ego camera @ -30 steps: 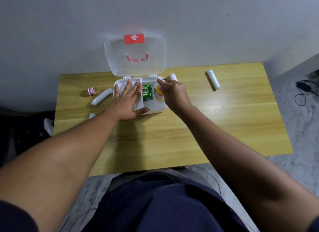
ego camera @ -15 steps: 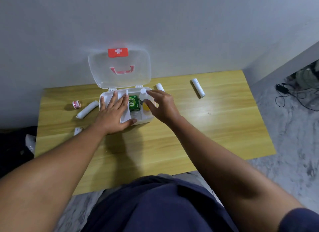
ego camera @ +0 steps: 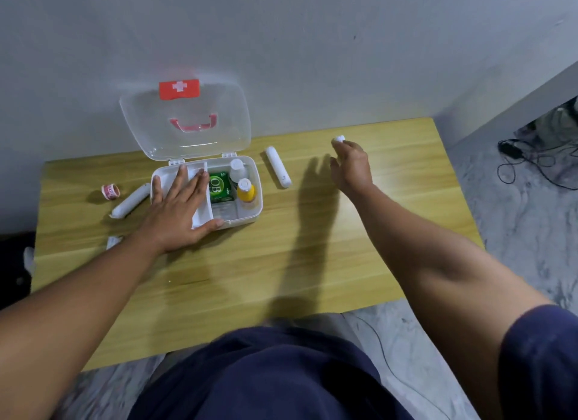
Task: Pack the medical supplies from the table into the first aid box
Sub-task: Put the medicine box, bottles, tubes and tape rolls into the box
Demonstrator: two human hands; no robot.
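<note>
Two hands split the job: your left hand (ego camera: 175, 211) lies flat, steadying the first aid box (ego camera: 247, 214), while your right hand (ego camera: 352, 166) pinches a white roll (ego camera: 338, 138).

Even, moderately bright indoor light, coming from above. A broad glare patch sits on the wooden table (ego camera: 391, 182) just beyond the right hand (ego camera: 352, 166). That hand and forearm throw a soft-edged dark shadow leftward onto the wood; a fainter shadow lies under the left hand (ego camera: 175, 213). The clear lid (ego camera: 184, 119) of the first aid box (ego camera: 247, 213) shows pale reflections and slight smear along its top edge. Wide-angle distortion bows the table edges and stretches both forearms toward the lower corners. Detail is soft overall; the label on the green packet (ego camera: 220, 188) is only partly legible, and the cables (ego camera: 531, 163) on the floor are indistinct
</note>
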